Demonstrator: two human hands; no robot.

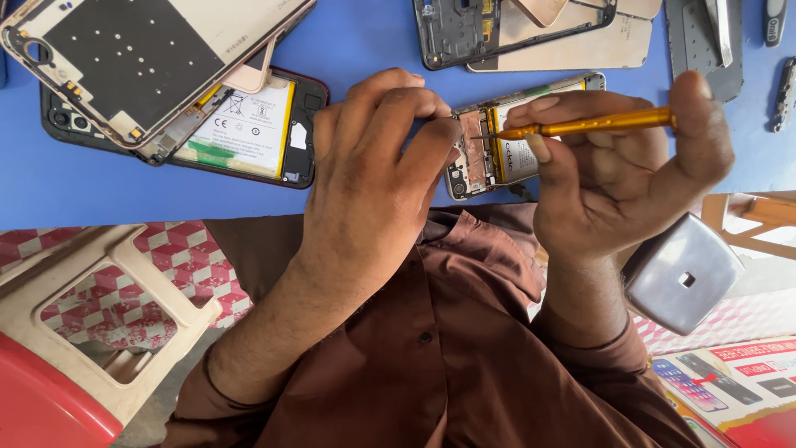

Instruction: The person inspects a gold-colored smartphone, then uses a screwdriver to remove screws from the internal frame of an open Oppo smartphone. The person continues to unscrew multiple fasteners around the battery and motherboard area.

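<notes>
Blue matting [99,187] covers the bench, strewn with phones in pieces. At its near edge lies an opened smartphone [506,141], back cover off, battery and bare circuit board showing. The left hand [373,166] curls over the phone's left end, fingertips pinching its frame to steady it. The right hand [613,166], on the phone's right, grips a slim orange precision screwdriver [593,124] between thumb and fingers, tip resting on the board.

Such a phone looks light and thin, stiff along its frame yet fragile inside; it is best held by the metal edges, not by the board or battery. The screwdriver looks light and smooth, likely to roll.

Counted: one screwdriver; one phone in hand; left of it, a second opened phone [249,124] with its battery showing, under a detached panel [149,58]; beyond it, more frames and covers [514,29], number unclear.
</notes>
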